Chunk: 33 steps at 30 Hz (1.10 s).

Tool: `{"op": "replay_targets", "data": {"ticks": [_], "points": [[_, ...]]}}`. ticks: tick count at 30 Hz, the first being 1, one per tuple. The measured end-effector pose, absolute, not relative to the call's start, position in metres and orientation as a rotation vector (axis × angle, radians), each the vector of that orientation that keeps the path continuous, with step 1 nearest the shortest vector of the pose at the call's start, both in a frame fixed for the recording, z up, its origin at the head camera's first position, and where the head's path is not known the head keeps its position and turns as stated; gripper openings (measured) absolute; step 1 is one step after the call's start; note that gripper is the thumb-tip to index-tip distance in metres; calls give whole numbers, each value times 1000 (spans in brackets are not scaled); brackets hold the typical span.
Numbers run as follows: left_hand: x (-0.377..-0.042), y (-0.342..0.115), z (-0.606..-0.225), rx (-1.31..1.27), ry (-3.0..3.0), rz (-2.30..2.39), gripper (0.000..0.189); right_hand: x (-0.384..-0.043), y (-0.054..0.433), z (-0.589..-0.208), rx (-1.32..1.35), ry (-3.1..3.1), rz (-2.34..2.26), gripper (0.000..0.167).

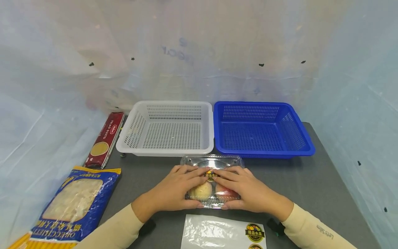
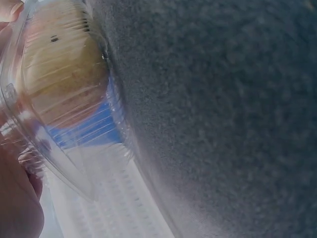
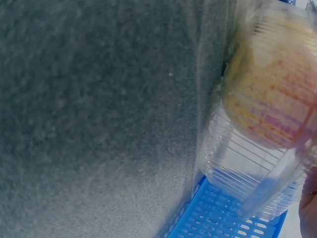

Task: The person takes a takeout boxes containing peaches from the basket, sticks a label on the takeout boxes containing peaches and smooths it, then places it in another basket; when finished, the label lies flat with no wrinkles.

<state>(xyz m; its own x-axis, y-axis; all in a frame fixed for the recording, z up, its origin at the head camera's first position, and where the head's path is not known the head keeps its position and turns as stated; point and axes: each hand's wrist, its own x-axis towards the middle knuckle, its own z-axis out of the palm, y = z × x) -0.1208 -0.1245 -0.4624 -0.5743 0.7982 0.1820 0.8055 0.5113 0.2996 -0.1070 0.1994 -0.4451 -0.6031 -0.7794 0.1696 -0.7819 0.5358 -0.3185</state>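
A clear plastic clamshell box (image 1: 214, 204) with fruit inside lies on the grey table, just in front of two baskets. Through its wall show a yellowish fruit (image 1: 201, 191) on the left and a redder fruit (image 1: 226, 192) on the right. A round black-and-gold label (image 1: 210, 175) is on the lid between the fingertips. My left hand (image 1: 183, 188) rests on the lid's left side, fingers extended and thumb at the front edge. Mirroring it, my right hand (image 1: 244, 188) lies on the right side. Close up, the left wrist view shows the box's ribbed wall (image 2: 74, 94).
A sheet of round labels (image 1: 214, 231) lies nearest me. Behind the box stand a white basket (image 1: 172, 151) and a blue basket (image 1: 264, 152). To the left are a dark red packet (image 1: 105, 140) and a blue pasta bag (image 1: 74, 207). Plastic sheeting surrounds the table.
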Motion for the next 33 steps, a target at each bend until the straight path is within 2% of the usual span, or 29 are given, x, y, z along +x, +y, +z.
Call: {"op": "replay_targets", "data": {"ticks": [6, 16, 23, 26, 33], "points": [[-120, -123, -461, -1433, -2712, -566, 75, -106, 203, -446, 1430, -2704, 584, 78], [-116, -126, -468, -1384, -2639, -699, 81, -105, 210, -442, 1456, -2606, 721, 66], [-114, -130, -470, -1387, -2553, -766, 68, -103, 220, -439, 1300, -2666, 875, 54], [-113, -132, -471, -1356, -2494, -969, 62, -102, 224, -439, 1172, -2690, 958, 57], [-115, -150, -472, -1145, -2106, -1761, 40, -105, 233, -444, 922, -2699, 1216, 76]]}}
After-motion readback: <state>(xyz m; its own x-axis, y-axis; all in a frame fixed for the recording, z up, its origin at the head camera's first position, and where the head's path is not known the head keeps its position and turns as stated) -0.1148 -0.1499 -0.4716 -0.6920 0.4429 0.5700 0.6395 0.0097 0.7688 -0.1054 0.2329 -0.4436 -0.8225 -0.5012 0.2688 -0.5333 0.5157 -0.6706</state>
